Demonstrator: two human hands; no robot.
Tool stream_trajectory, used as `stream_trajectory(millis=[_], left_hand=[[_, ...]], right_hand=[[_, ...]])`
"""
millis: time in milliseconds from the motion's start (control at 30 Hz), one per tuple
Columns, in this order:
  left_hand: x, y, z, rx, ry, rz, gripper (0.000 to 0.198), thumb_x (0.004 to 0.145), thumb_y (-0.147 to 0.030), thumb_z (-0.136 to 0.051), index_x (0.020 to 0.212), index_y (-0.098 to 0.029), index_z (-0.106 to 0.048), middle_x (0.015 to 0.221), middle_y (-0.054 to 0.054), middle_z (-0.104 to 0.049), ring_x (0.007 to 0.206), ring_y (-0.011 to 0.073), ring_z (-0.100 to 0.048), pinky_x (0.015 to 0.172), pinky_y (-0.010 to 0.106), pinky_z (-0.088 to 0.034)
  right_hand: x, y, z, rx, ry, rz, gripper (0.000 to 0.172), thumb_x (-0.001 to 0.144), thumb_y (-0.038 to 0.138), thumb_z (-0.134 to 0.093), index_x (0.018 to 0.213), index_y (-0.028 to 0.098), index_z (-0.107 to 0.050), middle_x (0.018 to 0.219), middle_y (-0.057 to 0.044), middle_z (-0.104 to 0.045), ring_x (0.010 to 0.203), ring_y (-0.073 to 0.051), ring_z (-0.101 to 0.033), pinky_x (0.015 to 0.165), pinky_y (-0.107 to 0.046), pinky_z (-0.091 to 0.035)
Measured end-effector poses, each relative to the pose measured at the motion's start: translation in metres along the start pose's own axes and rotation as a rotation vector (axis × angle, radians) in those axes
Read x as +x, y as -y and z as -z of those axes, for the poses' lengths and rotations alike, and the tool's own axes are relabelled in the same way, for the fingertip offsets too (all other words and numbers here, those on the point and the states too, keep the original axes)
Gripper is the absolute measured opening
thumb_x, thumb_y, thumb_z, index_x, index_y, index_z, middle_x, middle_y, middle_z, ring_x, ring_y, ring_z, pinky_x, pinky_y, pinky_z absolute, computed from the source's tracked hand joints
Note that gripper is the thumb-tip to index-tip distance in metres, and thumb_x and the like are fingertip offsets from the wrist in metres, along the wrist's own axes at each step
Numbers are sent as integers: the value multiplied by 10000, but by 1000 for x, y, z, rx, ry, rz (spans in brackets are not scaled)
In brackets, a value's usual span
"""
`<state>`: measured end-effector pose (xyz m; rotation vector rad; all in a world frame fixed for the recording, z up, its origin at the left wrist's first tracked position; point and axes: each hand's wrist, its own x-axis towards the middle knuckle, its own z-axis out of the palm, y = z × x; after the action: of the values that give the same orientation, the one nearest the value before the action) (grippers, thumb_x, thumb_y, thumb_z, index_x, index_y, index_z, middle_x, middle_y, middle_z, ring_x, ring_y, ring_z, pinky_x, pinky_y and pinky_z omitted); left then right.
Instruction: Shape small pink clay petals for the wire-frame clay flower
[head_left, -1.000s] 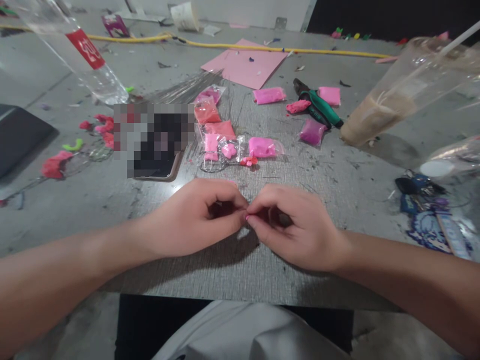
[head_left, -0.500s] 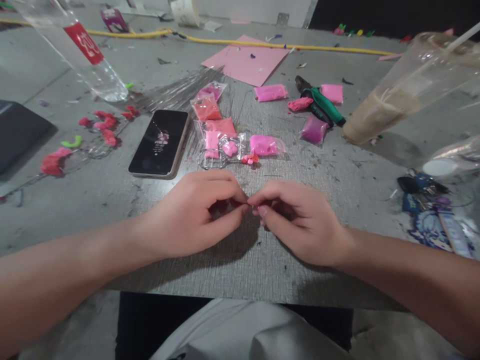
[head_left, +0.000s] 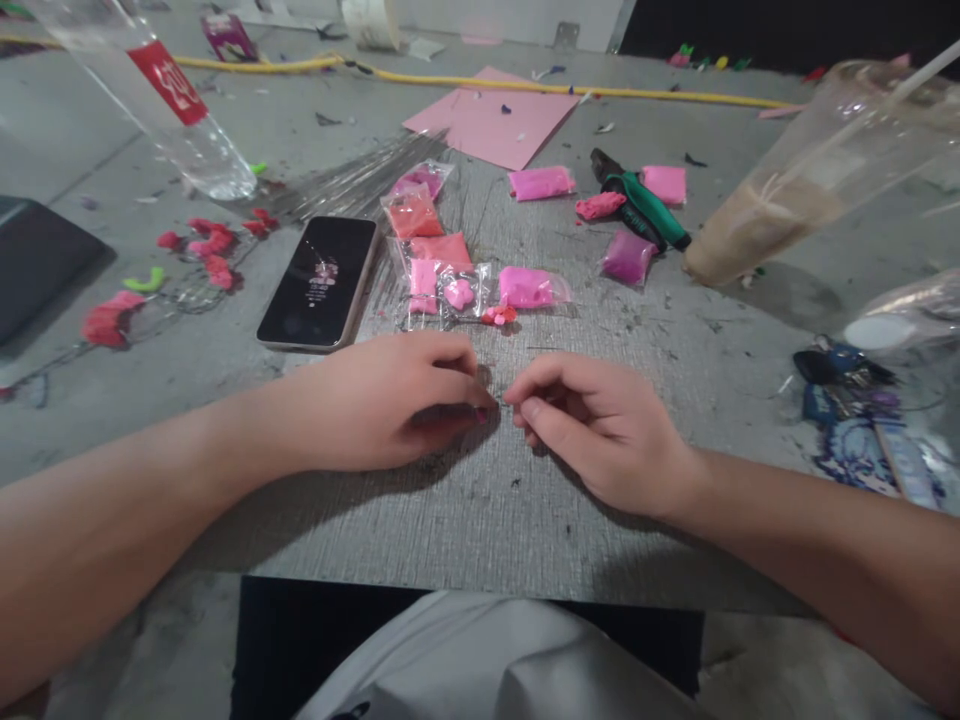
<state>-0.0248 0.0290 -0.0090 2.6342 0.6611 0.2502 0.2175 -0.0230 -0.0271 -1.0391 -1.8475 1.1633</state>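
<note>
My left hand (head_left: 409, 400) is palm down over the grey table, its fingers closed on a tiny pink piece (head_left: 481, 413) at their tips. A small gap to the right, my right hand (head_left: 600, 430) has its thumb and forefinger pressed together; whatever they pinch is too small to make out. Just beyond the hands lie small pink and red bits (head_left: 499, 316) on a wire, a bag of bright pink clay (head_left: 532, 288) and a clear bag with a pink lump (head_left: 458, 293). Orange-red clay packets (head_left: 441, 250) are stacked behind them.
A phone (head_left: 319, 285) lies left of the packets, with red clay shapes on wires (head_left: 112, 318) farther left. A water bottle (head_left: 172, 110) stands back left. Green-handled pliers (head_left: 649, 210), a drink cup (head_left: 780, 210) and keychains (head_left: 862, 430) are at the right.
My left hand has turned more palm down and its fingertips have parted from my right hand's. The right hand has barely moved.
</note>
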Motion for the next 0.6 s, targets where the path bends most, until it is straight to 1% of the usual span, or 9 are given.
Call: stream_trajectory(millis=[133,267,333,400,467,533,600], left_hand=[[1,0,-4,-24,-26,-11,208,962,-206,-621,1088,-231,-784,1027,69,-687,862,184,-670,764,297,-527],[1,0,-4,-38,-24,3,183,957,-168,-630,1042,-215,-785,1012,59,-693,857,170,-679,767,274,-525],[0,-1,-3,-40,-20,9,178,962,-178,-628,1042,-212,-783,1007,58,-694,857,171,-681,767,275,-525],[0,-1,-1,-45,-26,13,175,969,-203,-625,1051,-204,-779,1013,64,-696,862,177,-682,773,283,-525],[0,-1,0,-46,-48,19,173,970,-217,-623,1048,-193,-775,1022,73,-698,864,181,-682,778,287,-522],[1,-2,2,-46,-80,26,165,962,-210,-623,1025,-184,-773,1002,75,-700,846,176,-677,771,279,-511],[2,-3,4,-59,-115,37,153,952,-202,-627,995,-175,-771,955,68,-699,818,166,-668,756,268,-497]], right_hand=[[0,-1,1,32,23,-4,79,971,175,-574,971,192,-651,711,21,-630,594,-103,-572,502,-231,-402],[0,0,2,10,19,17,94,996,203,-576,917,194,-626,693,32,-609,597,-99,-556,529,-235,-415],[0,0,2,-5,12,16,141,1012,240,-578,887,193,-623,690,31,-605,600,-98,-558,531,-235,-419],[1,0,1,-3,5,8,136,1014,251,-585,903,192,-635,693,31,-610,594,-96,-563,522,-230,-425],[1,0,0,4,-8,4,73,991,224,-614,939,191,-652,716,28,-631,597,-93,-574,522,-221,-443],[1,0,-1,-3,-26,17,17,948,198,-670,934,190,-666,749,22,-654,610,-90,-585,533,-213,-465],[1,2,-1,-20,-35,34,63,914,202,-722,889,188,-666,738,25,-653,602,-86,-579,531,-208,-470]])
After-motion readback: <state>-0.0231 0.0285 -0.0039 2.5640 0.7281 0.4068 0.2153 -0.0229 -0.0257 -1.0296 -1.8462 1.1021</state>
